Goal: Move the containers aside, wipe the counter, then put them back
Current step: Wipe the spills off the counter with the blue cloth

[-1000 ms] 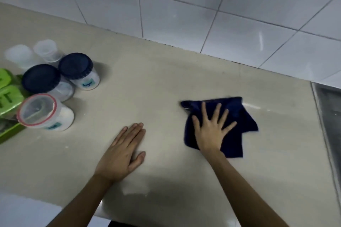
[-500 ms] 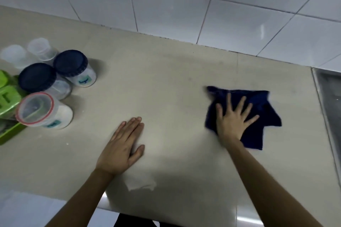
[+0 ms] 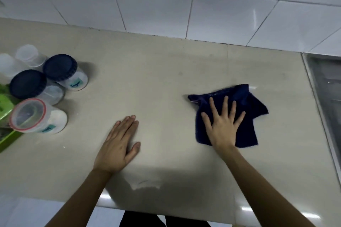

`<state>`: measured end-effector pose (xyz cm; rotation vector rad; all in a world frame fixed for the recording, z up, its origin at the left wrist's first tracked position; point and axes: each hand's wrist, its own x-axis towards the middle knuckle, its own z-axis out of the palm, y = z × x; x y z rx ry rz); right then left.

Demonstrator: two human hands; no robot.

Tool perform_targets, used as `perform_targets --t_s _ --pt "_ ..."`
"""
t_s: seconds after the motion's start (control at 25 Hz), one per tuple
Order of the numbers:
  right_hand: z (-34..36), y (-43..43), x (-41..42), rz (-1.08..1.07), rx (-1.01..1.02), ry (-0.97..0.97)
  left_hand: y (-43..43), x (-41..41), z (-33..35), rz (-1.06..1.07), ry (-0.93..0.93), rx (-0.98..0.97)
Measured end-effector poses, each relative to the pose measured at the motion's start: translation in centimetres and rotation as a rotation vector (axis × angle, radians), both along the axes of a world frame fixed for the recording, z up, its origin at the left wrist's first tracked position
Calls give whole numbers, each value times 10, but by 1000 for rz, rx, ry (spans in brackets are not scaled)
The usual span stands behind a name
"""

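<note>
My right hand [image 3: 223, 129] lies flat with its fingers spread on a dark blue cloth [image 3: 247, 116] at the right of the beige counter [image 3: 156, 79]. My left hand [image 3: 120, 143] rests palm down on the bare counter near the middle, holding nothing. The containers stand grouped at the far left: a blue-lidded jar labelled Sugar [image 3: 60, 67], a second blue-lidded jar [image 3: 27, 84], a red-rimmed clear-lidded container [image 3: 27, 115] and two clear plastic cups [image 3: 30, 55] behind them.
A green tray [image 3: 9, 140] sits at the left edge beside the containers. A steel sink [image 3: 324, 97] borders the counter on the right. White wall tiles [image 3: 166, 5] run along the back. The counter's front edge is just below my forearms.
My right hand slid the cloth to the right across the counter, then back slightly to the left and nearer me. The left hand and the containers stayed put.
</note>
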<state>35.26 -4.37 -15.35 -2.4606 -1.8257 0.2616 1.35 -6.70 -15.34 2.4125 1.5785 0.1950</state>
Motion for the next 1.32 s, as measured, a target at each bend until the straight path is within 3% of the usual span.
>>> perform_targets --t_s 0.08,0.2,0.28,0.52,0.8,0.92,1.08,1.32 --pt "-3 -24 -28 187 26 -31 0 -1 -1 -3 -3 0" --pt "-6 -74 -33 684 36 -68 0 0 0 -8 22 -8" --pt "-7 -99 -13 831 22 -92 0 0 0 -10 15 -15" --pt "3 -126 43 535 -50 -100 0 1 1 -10 8 -26" --pt "-3 -67 -68 895 -1 -74 1 1 3 -3 9 -40" --pt "-3 -52 -103 783 5 -38 1 0 3 -5 29 -46" --pt "-5 -59 -46 681 32 -49 0 2 5 -4 21 -59" --pt "1 -114 56 160 -12 -9 0 2 3 -10 -27 0"
